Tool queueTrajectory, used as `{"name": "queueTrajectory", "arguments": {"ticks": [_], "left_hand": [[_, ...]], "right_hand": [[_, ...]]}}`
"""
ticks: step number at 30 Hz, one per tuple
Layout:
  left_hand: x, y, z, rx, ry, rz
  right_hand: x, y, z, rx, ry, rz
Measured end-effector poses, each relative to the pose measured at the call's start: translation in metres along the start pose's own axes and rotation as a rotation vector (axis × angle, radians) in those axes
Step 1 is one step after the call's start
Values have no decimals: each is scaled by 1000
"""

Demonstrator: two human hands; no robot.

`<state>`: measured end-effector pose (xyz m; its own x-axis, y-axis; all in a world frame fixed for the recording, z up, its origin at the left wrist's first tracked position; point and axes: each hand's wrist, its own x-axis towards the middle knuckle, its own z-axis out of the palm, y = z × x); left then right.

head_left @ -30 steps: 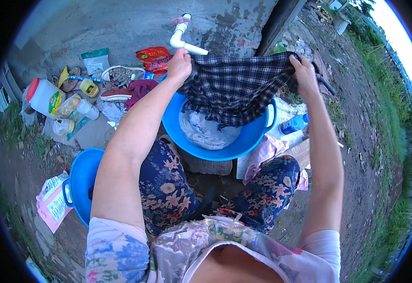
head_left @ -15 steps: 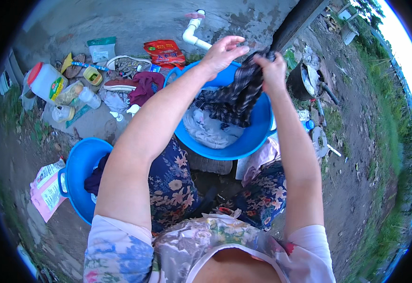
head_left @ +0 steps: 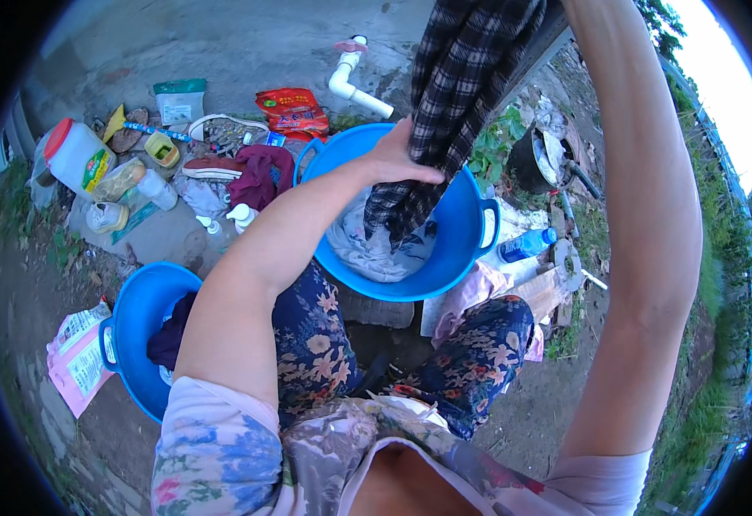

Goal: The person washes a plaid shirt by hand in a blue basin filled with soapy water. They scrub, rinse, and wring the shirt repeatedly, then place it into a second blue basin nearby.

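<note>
A dark plaid garment [head_left: 462,82] hangs stretched upward above a large blue basin [head_left: 458,249], its lower end reaching down to the wet white laundry [head_left: 372,245] inside. My left hand [head_left: 400,159] is closed round the cloth just over the basin, thumb across its front. My right forearm rises past the top edge of the picture beside the garment's upper part, so the right hand is out of sight.
Left of me is a second blue tub [head_left: 139,297] with dark clothes, beside a pink bag [head_left: 79,353]. Bottles, shoes and a maroon cloth [head_left: 260,176] lie along the wall. A white pipe [head_left: 354,86] juts out behind the basin; a blue-capped bottle [head_left: 527,245] lies at right.
The plaid garment has been pulled up and lengthened out of the basin. My right arm rose until its hand left the picture; my left hand came down and closed on the cloth.
</note>
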<state>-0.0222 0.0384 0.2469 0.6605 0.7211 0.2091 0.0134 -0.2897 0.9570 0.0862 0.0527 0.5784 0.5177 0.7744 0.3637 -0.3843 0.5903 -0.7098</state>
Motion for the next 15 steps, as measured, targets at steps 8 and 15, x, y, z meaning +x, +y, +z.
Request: {"name": "queueTrajectory", "arguments": {"ticks": [8, 15], "left_hand": [[-12, -37, -23, 73, 256, -382], [-9, -24, -20, -142, 262, -280]], "right_hand": [[-8, 23, -118, 47, 28, 21], [-128, 116, -360, -457, 225, 435]]}}
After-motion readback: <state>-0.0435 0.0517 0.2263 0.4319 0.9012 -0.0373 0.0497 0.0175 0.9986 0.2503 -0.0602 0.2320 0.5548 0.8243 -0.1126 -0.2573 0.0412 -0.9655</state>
